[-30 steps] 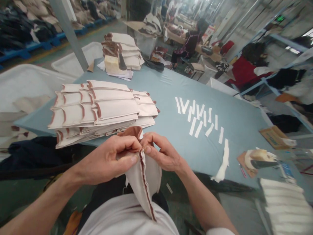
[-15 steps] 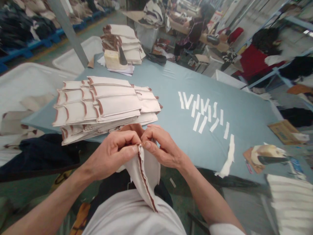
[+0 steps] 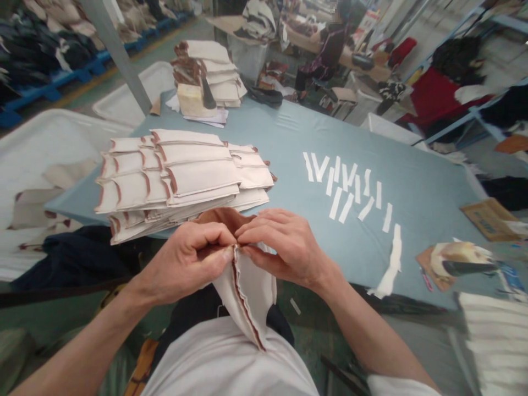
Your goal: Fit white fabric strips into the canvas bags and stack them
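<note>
Close to my body I hold a cream fabric piece [image 3: 258,286] with a brown lining and a raw brown-edged seam that runs down towards my shirt. My left hand [image 3: 192,258] pinches the seam's upper end between thumb and forefinger. From the other side, my right hand [image 3: 284,245] grips the same spot, its fingers laid over the top edge and the thumb below. The fingertips of both hands meet there and hide the exact point they grip. Just beyond my hands, stacked cream pieces with brown edges [image 3: 198,170] lie on the blue-grey table [image 3: 284,143].
Several white strips [image 3: 342,181] lie spread over the table, with a longer white strip [image 3: 390,264] near its front edge. A tape dispenser-like object [image 3: 457,261] sits at the right. Another cream stack [image 3: 220,71] stands at the back. A person [image 3: 325,55] sits beyond the table.
My right hand has turned so that its fingers lie further over the top of the seam. My left hand keeps its pinch. The view has shifted slightly.
</note>
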A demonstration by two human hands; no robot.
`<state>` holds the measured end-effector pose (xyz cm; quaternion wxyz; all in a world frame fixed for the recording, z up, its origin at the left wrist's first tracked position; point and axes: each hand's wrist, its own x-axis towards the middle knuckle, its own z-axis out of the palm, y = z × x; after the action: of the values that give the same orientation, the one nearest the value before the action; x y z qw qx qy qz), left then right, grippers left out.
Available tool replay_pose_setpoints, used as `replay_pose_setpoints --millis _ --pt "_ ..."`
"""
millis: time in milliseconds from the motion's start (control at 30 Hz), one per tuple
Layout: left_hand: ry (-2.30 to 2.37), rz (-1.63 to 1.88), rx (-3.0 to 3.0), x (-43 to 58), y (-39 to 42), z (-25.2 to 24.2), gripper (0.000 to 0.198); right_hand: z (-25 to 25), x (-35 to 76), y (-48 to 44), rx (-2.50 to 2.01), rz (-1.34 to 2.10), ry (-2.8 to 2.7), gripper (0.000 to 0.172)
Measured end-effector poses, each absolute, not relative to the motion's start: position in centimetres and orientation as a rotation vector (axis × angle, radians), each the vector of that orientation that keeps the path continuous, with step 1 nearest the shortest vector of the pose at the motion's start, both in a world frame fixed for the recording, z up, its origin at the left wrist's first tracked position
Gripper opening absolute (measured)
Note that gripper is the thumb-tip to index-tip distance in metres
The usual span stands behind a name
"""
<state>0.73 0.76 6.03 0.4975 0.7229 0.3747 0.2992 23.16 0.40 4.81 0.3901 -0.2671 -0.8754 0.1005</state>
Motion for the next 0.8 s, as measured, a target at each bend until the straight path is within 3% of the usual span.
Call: replay_pose_setpoints --millis 300,667,800 --pt "0.904 0.666 1.716 0.3 0.4 6.2 0.023 5.3 22.8 -0.2 -0.817 0.241 -2.312 0.020" --pt "0.944 0.796 1.936 0.2 0.2 5.7 0.019 6.4 23.2 0.7 -0.840 0.686 -2.282 0.016" --pt "0.986 0.849 2.094 0.5 0.2 5.7 0.019 6.8 23.3 0.6 -0.908 0.704 -2.315 0.015"
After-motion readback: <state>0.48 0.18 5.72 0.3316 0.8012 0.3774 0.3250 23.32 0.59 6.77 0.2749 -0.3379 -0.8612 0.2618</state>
